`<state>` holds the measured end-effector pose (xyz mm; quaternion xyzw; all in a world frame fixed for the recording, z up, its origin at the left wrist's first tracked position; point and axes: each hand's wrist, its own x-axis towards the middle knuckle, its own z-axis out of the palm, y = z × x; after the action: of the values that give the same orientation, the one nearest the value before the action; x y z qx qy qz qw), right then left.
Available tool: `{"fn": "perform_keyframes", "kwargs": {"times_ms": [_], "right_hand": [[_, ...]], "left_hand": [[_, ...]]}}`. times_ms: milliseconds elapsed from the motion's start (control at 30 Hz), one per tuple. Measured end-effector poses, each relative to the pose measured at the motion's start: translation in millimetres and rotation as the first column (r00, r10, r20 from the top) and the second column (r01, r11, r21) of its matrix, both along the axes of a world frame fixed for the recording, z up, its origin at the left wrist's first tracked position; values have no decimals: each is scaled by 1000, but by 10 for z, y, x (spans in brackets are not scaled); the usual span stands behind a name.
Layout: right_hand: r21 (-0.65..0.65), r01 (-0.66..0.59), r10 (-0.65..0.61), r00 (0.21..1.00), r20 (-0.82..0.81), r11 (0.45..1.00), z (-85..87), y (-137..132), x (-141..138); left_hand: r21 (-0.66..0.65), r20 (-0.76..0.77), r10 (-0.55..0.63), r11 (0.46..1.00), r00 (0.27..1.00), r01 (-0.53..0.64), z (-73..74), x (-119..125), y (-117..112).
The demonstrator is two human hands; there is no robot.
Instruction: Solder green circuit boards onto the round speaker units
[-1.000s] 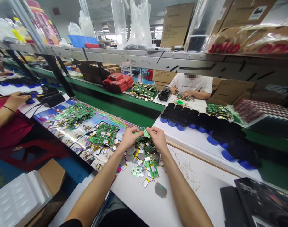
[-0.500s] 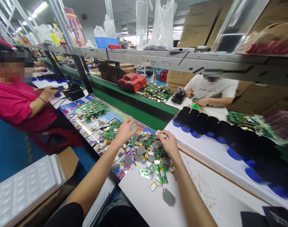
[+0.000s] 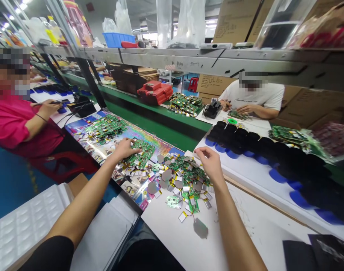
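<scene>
My left hand (image 3: 126,148) reaches out to the left, its fingers stretched flat on a heap of small green circuit boards (image 3: 142,153) that lies on a shiny colourful sheet (image 3: 104,145). My right hand (image 3: 210,162) hovers over a second heap of green boards, silver battery cells and grey discs (image 3: 183,180) on the white worktop (image 3: 245,229). Its thumb and fingers are pinched together at the top; what they hold, if anything, is too small to make out. One grey disc on a wire (image 3: 200,228) lies apart, nearer to me.
Rows of black round parts with blue bases (image 3: 245,141) stand on a white board to the right. A person in a white shirt (image 3: 256,98) works opposite, a person in pink (image 3: 16,122) at the left. Red packs (image 3: 155,92) lie beyond; a white foam tray (image 3: 25,224) sits lower left.
My hands, together on a green board a second ago, have parted. The left hand moved left onto the other heap; the right stayed, pinched. The view turned left.
</scene>
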<state>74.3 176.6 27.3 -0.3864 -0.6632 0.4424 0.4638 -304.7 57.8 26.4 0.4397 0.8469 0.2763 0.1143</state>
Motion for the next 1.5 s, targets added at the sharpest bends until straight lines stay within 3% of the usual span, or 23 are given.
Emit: {"fn": "perform_keyframes", "kwargs": {"times_ms": [200,433,567,700,967,1100,1300,1500], "right_hand": [[-29,-63,63,998,-21,998,-22,-28,-33],[-40,-178,180,983,27,983,-50,-198,-203],[-47,-239,242,967,79,970,-75,-305,-287],[-58,-300,305,942,138,952,-83,-414,-358],[-66,-364,370,913,172,929,-32,-530,-443],[-76,-395,402,898,178,916,-50,-598,-513],[-101,-434,445,881,158,895,-86,-684,-587],[-100,-357,364,930,52,929,-139,-632,-869]], "left_hand": [[300,259,-108,954,960,26,107,87,-102],[485,316,-123,873,941,-48,247,111,-28],[458,245,-164,888,956,35,244,136,25],[294,175,-165,950,971,109,80,145,145],[64,-90,-18,998,996,24,-171,134,165],[29,-64,7,1000,998,-6,-201,70,163],[166,153,-19,986,988,-7,-105,-87,115],[460,250,-58,886,966,-66,135,-16,-238]]}}
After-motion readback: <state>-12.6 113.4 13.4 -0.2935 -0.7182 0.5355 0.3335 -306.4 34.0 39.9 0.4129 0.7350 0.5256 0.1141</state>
